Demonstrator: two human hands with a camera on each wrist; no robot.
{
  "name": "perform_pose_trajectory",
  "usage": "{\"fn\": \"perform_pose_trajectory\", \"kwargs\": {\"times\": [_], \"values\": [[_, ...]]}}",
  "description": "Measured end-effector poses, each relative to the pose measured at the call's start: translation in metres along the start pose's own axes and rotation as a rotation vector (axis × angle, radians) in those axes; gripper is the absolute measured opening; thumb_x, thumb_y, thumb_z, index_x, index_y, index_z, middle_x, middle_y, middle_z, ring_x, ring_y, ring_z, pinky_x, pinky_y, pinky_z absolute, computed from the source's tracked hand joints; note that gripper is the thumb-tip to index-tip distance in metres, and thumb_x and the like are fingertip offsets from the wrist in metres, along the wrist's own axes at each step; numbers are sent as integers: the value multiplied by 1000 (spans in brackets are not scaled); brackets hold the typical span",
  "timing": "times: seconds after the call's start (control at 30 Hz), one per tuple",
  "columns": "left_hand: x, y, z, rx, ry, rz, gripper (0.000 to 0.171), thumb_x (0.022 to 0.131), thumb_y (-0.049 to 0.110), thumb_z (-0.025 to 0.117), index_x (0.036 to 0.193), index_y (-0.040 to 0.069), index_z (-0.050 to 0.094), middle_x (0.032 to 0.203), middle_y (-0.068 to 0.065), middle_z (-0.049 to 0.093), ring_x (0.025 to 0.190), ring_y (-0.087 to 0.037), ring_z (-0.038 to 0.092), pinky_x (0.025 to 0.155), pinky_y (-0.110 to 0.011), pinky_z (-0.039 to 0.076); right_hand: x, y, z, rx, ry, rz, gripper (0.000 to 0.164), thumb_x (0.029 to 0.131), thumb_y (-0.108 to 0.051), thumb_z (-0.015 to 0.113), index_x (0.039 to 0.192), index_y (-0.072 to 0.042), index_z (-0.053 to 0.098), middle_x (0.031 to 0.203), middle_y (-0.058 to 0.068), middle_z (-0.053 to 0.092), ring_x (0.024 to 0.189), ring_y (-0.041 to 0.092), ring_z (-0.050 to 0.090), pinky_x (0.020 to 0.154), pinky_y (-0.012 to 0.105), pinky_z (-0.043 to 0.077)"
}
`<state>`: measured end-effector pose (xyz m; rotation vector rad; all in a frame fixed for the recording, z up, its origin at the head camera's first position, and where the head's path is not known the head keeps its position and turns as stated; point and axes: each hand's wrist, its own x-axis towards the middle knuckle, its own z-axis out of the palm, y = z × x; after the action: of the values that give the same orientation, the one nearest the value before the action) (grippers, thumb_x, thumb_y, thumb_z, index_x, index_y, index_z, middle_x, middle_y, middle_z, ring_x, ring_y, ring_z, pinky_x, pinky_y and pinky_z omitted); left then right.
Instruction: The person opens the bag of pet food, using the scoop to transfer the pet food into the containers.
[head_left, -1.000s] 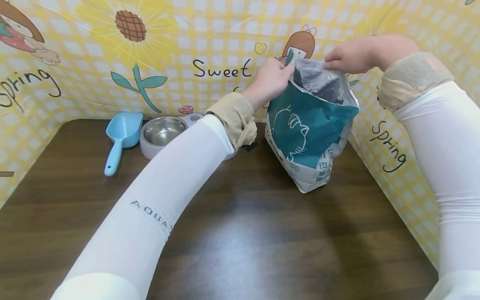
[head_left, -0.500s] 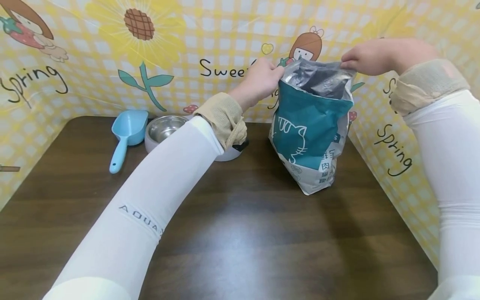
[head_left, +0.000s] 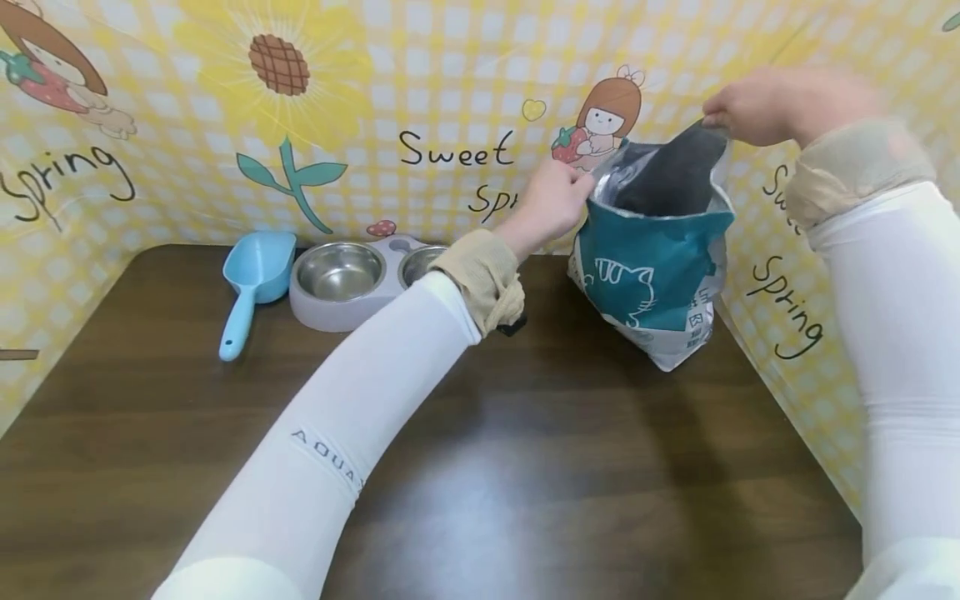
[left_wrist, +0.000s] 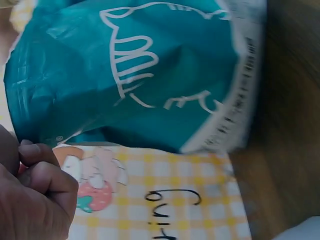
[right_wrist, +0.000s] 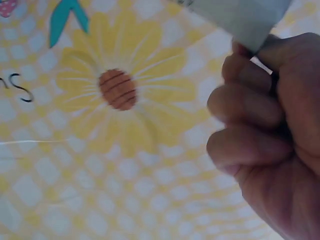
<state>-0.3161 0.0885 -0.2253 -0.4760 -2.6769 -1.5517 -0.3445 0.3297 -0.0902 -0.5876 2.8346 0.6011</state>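
A teal and white pet food bag (head_left: 645,267) with a cat outline stands at the back right of the table, its silvery mouth wide apart. My left hand (head_left: 551,200) pinches the left edge of the mouth; in the left wrist view its fingers (left_wrist: 47,175) curl at the bag's corner. With my right hand (head_left: 765,104) I pinch the back right edge and pull it upward. The right wrist view shows curled fingers (right_wrist: 250,107) around a pale corner of the bag (right_wrist: 245,20). What lies deep inside the bag is hidden.
A light blue scoop (head_left: 258,271) lies at the back left of the brown table (head_left: 450,467). Beside it a double pet bowl (head_left: 337,287) with steel dishes is partly covered by my left arm. A patterned yellow cloth (head_left: 435,75) hangs behind and along the sides.
The bag has shifted a little to the right and its mouth leans that way. My right hand has drawn its edge up and right, and my left hand sits lower and further right.
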Motion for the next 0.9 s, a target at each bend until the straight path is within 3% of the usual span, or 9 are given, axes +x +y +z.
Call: {"fn": "perform_pose_trajectory", "kwargs": {"times": [0.1, 0.17, 0.3, 0.47, 0.53, 0.6, 0.73, 0.83, 0.9], "values": [[-4, -21, 8, -19, 18, -17, 51, 104, 28, 45, 55, 13, 44, 45, 4, 37, 38, -11, 37, 35, -21, 29, -5, -18, 0, -17, -8, 29, 39, 106, -16, 34, 129, 13, 47, 118, 38, 54, 101, 49, 52, 90, 68, 41], [-6, -33, 10, -56, 53, -17, 51, 104, 29, 47, 56, 14, 44, 45, 4, 37, 40, -12, 38, 37, -22, 29, -10, -31, 0, -19, 24, 44, 32, 106, -16, 35, 119, 8, 52, 100, 32, 58, 87, 43, 54, 78, 60, 45], [-11, -43, 7, -129, 105, 32, 51, 102, 25, 49, 53, 12, 42, 44, 3, 36, 40, -14, 36, 38, -23, 26, -16, -57, -5, 33, 50, 94, 35, 107, -22, 29, 113, 5, 49, 92, 25, 54, 84, 41, 51, 73, 55, 42], [-24, -45, 6, -77, 88, 81, 51, 102, 26, 48, 53, 13, 40, 46, 3, 34, 42, -16, 35, 41, -24, 28, -22, -85, 3, 151, -11, 176, 67, 107, -43, 16, 131, 15, 41, 124, 40, 49, 112, 54, 46, 95, 70, 36], [-28, -48, 8, -72, 96, 108, 51, 102, 25, 49, 53, 13, 39, 47, 3, 33, 45, -16, 37, 42, -24, 29, -28, -91, 10, 180, -49, 232, 84, 103, -56, 9, 135, 13, 43, 129, 39, 48, 115, 54, 45, 96, 71, 35], [-31, -52, 9, -86, 114, 135, 51, 101, 24, 51, 53, 13, 40, 47, 3, 33, 47, -17, 38, 43, -24, 30, -34, -93, 15, 193, -76, 258, 93, 99, -64, 5, 129, 12, 50, 124, 35, 53, 110, 50, 49, 94, 70, 37], [-34, -55, 8, -114, 123, 161, 51, 102, 24, 52, 54, 12, 40, 48, 3, 33, 48, -18, 38, 44, -25, 29, -37, -99, 17, 205, -112, 190, 82, 103, -55, 7, 95, 5, 63, 79, 18, 67, 90, 38, 61, 94, 64, 40], [-39, -54, 5, -109, 124, 162, 51, 102, 24, 51, 54, 12, 39, 49, 2, 33, 48, -18, 37, 45, -24, 29, -33, -111, 18, 243, -115, 95, 67, 108, -42, 14, 78, -2, 58, 58, 6, 58, 64, 27, 63, 90, 56, 44], [-42, -54, 4, -106, 131, 164, 50, 102, 23, 51, 55, 12, 39, 49, 2, 33, 48, -16, 35, 45, -24, 29, -30, -118, 21, 282, -128, 58, 62, 109, -40, 17, 75, -4, 54, 55, 3, 50, 49, 21, 57, 84, 49, 47]]}}
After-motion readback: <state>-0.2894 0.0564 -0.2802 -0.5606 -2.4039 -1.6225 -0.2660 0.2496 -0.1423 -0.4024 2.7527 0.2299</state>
